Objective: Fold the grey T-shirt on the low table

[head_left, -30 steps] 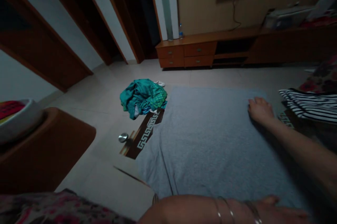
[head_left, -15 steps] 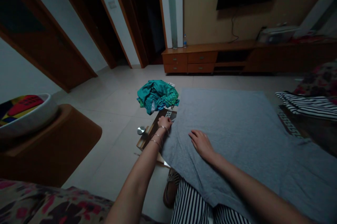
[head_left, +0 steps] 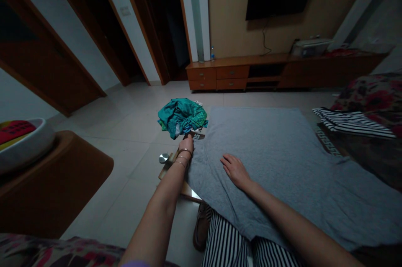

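Observation:
A grey jersey garment [head_left: 257, 141], which looks like a T-shirt, lies spread over a low table [head_left: 198, 136], its near edge hanging over my lap. My left hand [head_left: 186, 144], with bangles on the wrist, is closed at the garment's left edge; its fingertips are partly hidden, but they seem to grip the fabric. Flat on the cloth rests my right hand [head_left: 236, 170], fingers stretched out and nothing held. Just beyond my left hand sits a crumpled heap of teal and green clothes [head_left: 182, 115] at the table's far left corner.
A folded black-and-white striped garment [head_left: 351, 122] lies at the right of the table. On the left, a white basin [head_left: 28, 145] stands on a brown stool-like piece [head_left: 78, 175]. A round metal knob [head_left: 163, 158] sticks out by the table's left side. A TV cabinet [head_left: 232, 72] stands beyond.
My left hand has moved a little forward along the garment's left edge, toward the teal heap. My right hand stays flat on the cloth. The view has shifted slightly.

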Demonstrator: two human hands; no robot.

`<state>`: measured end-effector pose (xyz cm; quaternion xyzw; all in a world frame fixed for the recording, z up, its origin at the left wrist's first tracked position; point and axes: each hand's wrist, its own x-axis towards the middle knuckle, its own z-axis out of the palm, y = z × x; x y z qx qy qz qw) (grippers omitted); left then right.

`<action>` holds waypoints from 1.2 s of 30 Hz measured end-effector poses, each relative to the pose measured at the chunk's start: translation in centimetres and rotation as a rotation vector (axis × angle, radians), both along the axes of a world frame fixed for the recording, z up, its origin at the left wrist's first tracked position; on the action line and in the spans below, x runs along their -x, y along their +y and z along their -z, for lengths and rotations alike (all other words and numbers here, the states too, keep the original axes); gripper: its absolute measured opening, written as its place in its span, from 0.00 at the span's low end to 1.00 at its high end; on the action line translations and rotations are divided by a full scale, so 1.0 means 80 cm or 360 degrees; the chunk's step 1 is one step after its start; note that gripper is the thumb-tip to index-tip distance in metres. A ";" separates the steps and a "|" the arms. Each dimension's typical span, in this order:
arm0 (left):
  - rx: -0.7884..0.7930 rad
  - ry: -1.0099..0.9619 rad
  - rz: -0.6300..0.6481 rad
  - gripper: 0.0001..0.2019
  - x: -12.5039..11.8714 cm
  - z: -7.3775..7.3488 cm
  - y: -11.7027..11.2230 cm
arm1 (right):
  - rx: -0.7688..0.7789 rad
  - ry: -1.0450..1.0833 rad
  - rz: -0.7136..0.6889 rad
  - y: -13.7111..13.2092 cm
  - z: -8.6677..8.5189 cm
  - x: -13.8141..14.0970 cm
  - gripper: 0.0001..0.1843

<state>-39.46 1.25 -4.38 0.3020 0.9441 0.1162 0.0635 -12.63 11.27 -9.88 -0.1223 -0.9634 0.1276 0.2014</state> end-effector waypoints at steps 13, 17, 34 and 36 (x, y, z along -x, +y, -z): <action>0.0060 0.0029 -0.0133 0.16 -0.027 -0.001 -0.015 | 0.0095 0.0020 0.0656 0.155 -0.033 -0.125 0.14; 0.0046 0.0095 -0.0136 0.18 -0.026 0.002 -0.016 | 0.0095 -0.0299 0.1233 0.221 -0.041 -0.246 0.14; 0.0281 0.0366 0.0313 0.10 -0.127 -0.006 -0.131 | -0.0072 -0.0677 0.0494 0.062 -0.053 -0.240 0.09; 0.0237 0.0386 0.0337 0.09 -0.127 -0.005 -0.142 | -0.0071 -0.0669 0.0482 0.067 -0.050 -0.240 0.08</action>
